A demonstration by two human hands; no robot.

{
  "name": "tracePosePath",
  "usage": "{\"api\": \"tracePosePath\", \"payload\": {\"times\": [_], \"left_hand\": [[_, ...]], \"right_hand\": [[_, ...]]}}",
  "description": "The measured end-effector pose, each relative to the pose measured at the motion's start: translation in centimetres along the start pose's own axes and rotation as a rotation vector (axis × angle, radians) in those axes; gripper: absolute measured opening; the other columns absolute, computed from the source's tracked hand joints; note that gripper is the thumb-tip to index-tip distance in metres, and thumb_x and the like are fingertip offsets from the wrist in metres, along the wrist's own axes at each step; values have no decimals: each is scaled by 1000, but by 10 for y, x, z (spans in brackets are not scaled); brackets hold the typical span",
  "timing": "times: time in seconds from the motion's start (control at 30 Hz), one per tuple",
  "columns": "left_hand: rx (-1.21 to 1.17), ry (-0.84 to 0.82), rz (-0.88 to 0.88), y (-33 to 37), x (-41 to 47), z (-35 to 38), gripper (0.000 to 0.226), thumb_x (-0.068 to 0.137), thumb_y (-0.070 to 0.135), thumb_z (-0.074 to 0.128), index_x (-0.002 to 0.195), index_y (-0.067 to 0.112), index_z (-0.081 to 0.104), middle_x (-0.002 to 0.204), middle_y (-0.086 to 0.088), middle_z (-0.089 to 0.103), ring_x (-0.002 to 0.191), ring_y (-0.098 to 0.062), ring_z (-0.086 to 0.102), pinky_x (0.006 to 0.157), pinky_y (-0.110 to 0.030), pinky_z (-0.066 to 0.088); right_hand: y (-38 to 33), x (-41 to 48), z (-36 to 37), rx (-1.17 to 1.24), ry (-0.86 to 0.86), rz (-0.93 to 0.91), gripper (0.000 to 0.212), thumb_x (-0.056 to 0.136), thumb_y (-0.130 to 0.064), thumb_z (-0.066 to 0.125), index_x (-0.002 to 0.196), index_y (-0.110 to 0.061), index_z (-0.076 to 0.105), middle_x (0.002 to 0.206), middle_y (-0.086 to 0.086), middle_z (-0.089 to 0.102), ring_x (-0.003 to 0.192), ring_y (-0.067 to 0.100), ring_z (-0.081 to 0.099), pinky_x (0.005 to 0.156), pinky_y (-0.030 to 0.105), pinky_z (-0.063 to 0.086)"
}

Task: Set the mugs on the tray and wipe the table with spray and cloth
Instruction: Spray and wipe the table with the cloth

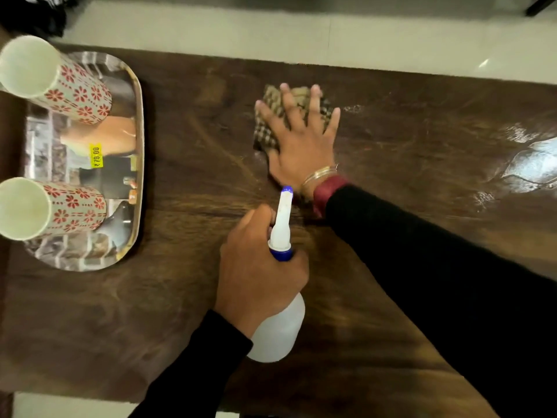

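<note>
R hand point(301, 140) hides most of blurred cloth point(262, 134).

Bare table point(187, 312) beside tray point(139, 122)

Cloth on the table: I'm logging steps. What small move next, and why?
Probably slide the cloth rightward under the flat right hand, toward the wet-looking patches on the table; both mugs already stand on the tray.

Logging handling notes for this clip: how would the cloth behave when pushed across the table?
The cloth is probably floppy: it lies bunched under the flat right hand. It likely slides easily, since the table looks glossy, with a wet sheen in places. It seems thin, so it is likely light.
</note>
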State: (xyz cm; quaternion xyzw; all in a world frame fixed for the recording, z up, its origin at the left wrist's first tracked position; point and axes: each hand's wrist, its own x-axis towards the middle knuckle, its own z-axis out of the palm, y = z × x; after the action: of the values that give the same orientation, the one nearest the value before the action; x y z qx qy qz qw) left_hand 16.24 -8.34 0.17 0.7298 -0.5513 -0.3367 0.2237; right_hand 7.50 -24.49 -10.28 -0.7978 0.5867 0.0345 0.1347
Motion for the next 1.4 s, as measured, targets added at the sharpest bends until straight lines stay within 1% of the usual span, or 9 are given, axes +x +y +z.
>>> {"api": "tracePosePath", "payload": {"times": [0.13,0.37,0.53,0.63,0.9,1.07,1.2,1.27,1.4], "left_hand": [[-1,14,12,-7,-3,-5,33,67,32,69,92,14,57,81,1,58,71,-17,57,63,-38,57],[-22,38,-3,-16,-11,-14,36,68,33,72,94,14,57,82,0,59,71,-17,59,61,-38,60],[-30,54,-15,-24,-18,-23,31,68,32,69,89,12,57,77,0,57,67,-18,58,58,-41,59],[-34,45,-13,-29,-18,-28,35,68,41,63,90,14,57,80,1,57,70,-17,58,60,-42,57],[-6,77,34,-47,-31,-36,36,67,30,75,91,13,54,79,-3,57,69,-20,58,60,-45,58],[-11,80,57,-51,-39,-40,31,69,30,73,87,11,55,76,-1,54,66,-19,56,56,-41,54],[-17,57,40,-54,-38,-47,31,68,36,66,87,14,54,77,2,53,67,-17,54,58,-41,53],[-31,56,46,-57,-39,-50,31,68,34,67,87,13,55,78,0,55,68,-19,56,60,-44,55],[-6,72,47,-64,-56,-50,30,67,28,73,85,13,55,76,1,56,66,-18,57,56,-42,56]], "right_hand": [[28,-48,4,-68,-16,-121,79,91,-55,42,164,-48,12,177,0,1,159,48,-4,114,83,8],[24,53,-16,45,11,291,76,96,-55,45,164,-46,11,177,2,-1,158,51,-6,118,81,0],[-40,20,3,-45,11,-37,79,91,-55,46,164,-48,16,177,1,4,158,52,-3,119,79,2],[-30,-30,13,-79,5,-181,79,92,-55,48,164,-47,16,177,1,7,158,50,0,116,80,8],[-25,47,-7,49,29,321,78,93,-53,43,164,-46,13,177,2,1,157,52,-6,117,81,4],[-72,4,11,-13,7,4,81,89,-51,49,163,-48,16,177,-1,2,158,50,-5,118,79,4],[-39,-77,20,-98,-52,-240,83,87,-53,47,164,-48,15,177,-1,4,159,48,-2,114,81,10],[-7,-79,12,-136,-65,-175,82,86,-54,41,163,-50,14,177,-1,5,159,47,-1,112,84,12],[-8,-20,0,41,-22,227,76,93,-52,41,163,-51,11,177,-2,-1,158,50,-8,114,85,6]]}}
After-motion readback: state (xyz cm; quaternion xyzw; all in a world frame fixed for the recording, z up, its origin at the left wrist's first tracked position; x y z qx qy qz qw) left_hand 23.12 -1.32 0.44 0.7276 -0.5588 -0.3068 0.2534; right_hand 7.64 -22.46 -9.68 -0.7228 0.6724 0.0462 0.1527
